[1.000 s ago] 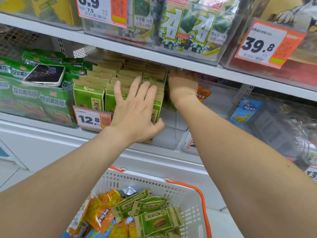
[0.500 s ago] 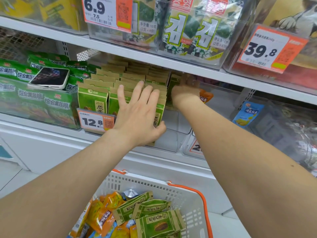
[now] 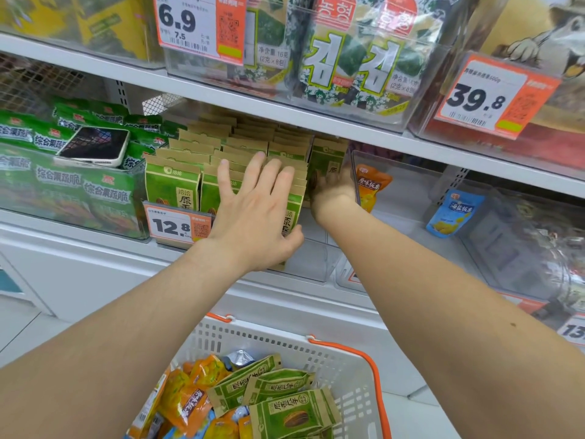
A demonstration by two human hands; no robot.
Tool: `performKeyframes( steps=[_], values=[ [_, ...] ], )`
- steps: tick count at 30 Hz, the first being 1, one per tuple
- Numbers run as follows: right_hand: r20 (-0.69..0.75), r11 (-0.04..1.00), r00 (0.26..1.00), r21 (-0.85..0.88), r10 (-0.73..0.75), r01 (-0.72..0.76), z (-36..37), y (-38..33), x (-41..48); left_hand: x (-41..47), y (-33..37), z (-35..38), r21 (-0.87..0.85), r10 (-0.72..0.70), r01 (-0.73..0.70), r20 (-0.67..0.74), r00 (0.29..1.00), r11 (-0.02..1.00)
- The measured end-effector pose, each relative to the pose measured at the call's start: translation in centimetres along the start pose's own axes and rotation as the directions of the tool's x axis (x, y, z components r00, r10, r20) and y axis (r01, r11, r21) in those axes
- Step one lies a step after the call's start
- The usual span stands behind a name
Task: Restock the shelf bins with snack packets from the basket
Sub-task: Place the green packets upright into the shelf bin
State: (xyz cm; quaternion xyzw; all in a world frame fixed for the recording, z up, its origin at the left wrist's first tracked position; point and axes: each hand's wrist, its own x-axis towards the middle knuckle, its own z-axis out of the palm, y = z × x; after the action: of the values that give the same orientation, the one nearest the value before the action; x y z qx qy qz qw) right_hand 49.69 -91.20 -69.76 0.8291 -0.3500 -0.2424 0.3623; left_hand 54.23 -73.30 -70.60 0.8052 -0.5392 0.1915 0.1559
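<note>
Shelf (image 3: 316, 120) sits low above our right hand (image 3: 332, 190). Left of that grip, packet rows (image 3: 190, 185) block passage, our left hand (image 3: 253, 213) flat against them. Just right, the clear bin wall (image 3: 355, 172) bars the way. Toward us from the grip, bare bin floor (image 3: 313, 248) lies open. Basket (image 3: 285, 340) stands below.

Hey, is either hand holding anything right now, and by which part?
The left hand holds nothing; it presses flat on the green packets. The right hand covers the lower part of the rightmost packet; its fingers are hidden.
</note>
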Motion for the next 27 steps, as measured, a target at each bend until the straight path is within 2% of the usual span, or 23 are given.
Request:
performKeyframes(
  steps=[5, 9, 11, 13, 15, 17, 18, 19, 21, 22, 24, 27],
  values=[
    [-0.046, 0.997, 0.999, 0.08, -0.013, 0.016, -1.4, 0.6, -3.7, -0.6, 0.2, -0.5, -0.022, 0.003, -0.003, -0.015, 1.0, 1.0],
    [-0.273, 0.952, 0.962, 0.296, 0.009, 0.076, -0.8, 1.6, -7.7, -1.7, 0.5, -1.3, 0.008, 0.037, -0.036, -0.109, 0.993, 0.999],
    [-0.473, 0.925, 0.878, 0.36, 0.071, 0.119, 0.5, 1.6, -9.8, -2.4, 0.7, -1.9, 0.04, 0.063, -0.055, -0.221, 0.973, 0.998],
    [-0.633, 0.898, 0.754, 0.417, 0.175, 0.142, 2.0, 1.1, -11.7, -3.2, 0.9, -2.4, 0.024, 0.08, -0.076, -0.251, 0.965, 0.997],
    [-0.753, 0.866, 0.622, 0.44, 0.214, 0.236, 3.9, 0.0, -13.6, -4.1, 1.1, -2.4, -0.064, 0.09, -0.099, -0.129, 0.988, 0.993],
    [-0.8, 0.842, 0.582, 0.409, 0.146, 0.351, 5.5, -1.5, -15.7, -5.3, 1.4, -2.1, -0.126, 0.067, -0.049, 0.146, 0.987, 0.991],
    [-0.793, 0.823, 0.604, 0.396, 0.082, 0.407, 6.1, -2.2, -16.6, -6.0, 1.4, -1.8, -0.119, 0.071, -0.035, 0.31, 0.948, 0.992],
    [-0.739, 0.797, 0.673, 0.397, -0.017, 0.455, 6.7, -2.9, -17.6, -6.8, 1.6, -1.5, -0.113, 0.096, -0.049, 0.466, 0.88, 0.992],
    [-0.542, 0.74, 0.8, 0.421, -0.258, 0.525, 8.2, -4.5, -18.8, -8.7, 1.9, -0.5, -0.109, 0.164, -0.123, 0.717, 0.678, 0.986],
    [-0.434, 0.701, 0.82, 0.446, -0.374, 0.556, 9.0, -5.3, -19.1, -9.7, 2.3, 0.0, -0.113, 0.181, -0.152, 0.803, 0.568, 0.982],
    [-0.293, 0.656, 0.814, 0.484, -0.502, 0.579, 10.7, -6.8, -19.8, -11.6, 3.2, 1.0, -0.115, 0.187, -0.197, 0.897, 0.401, 0.974],
    [-0.203, 0.654, 0.77, 0.425, -0.606, 0.626, 13.3, -9.5, -20.9, -14.1, 4.2, 2.8, -0.104, 0.177, -0.277, 0.951, 0.252, 0.955]
  ],
)
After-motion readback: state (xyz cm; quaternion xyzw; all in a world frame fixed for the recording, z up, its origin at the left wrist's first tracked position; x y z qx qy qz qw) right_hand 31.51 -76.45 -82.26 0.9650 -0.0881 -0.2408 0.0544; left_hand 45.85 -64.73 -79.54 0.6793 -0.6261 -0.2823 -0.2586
